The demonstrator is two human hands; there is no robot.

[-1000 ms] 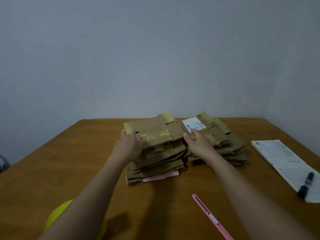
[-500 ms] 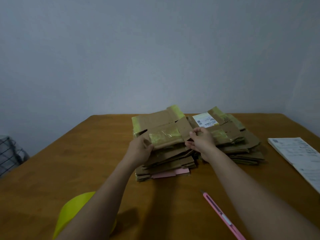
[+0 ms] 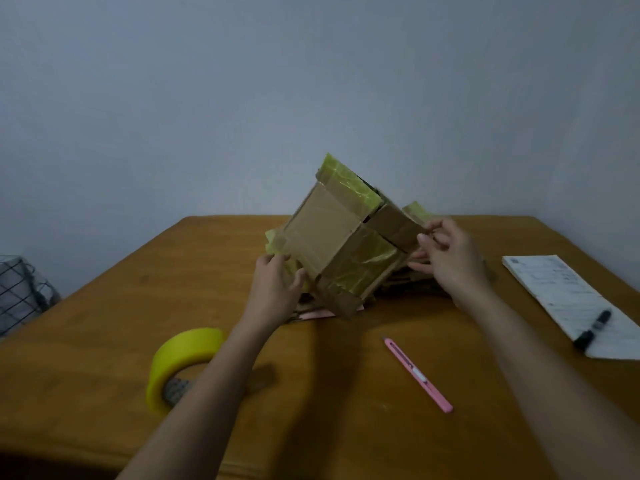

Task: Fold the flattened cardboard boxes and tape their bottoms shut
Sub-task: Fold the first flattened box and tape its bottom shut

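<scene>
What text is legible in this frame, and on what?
None can be read.
White printed paper sheet at the table's right edge: rows of print, too small and blurred.
Grey inner core of the yellow tape roll: faint marks, unreadable.
Black marker pen and pink utility knife: no lettering visible.
Raised brown cardboard box: no label showing.

Matt brown cardboard box, glossy yellow tape patches; smooth wood table.

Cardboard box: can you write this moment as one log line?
step: unfolding | cardboard box: lifted, tilted | left hand: gripping | right hand: gripping | tape roll: untouched
</scene>
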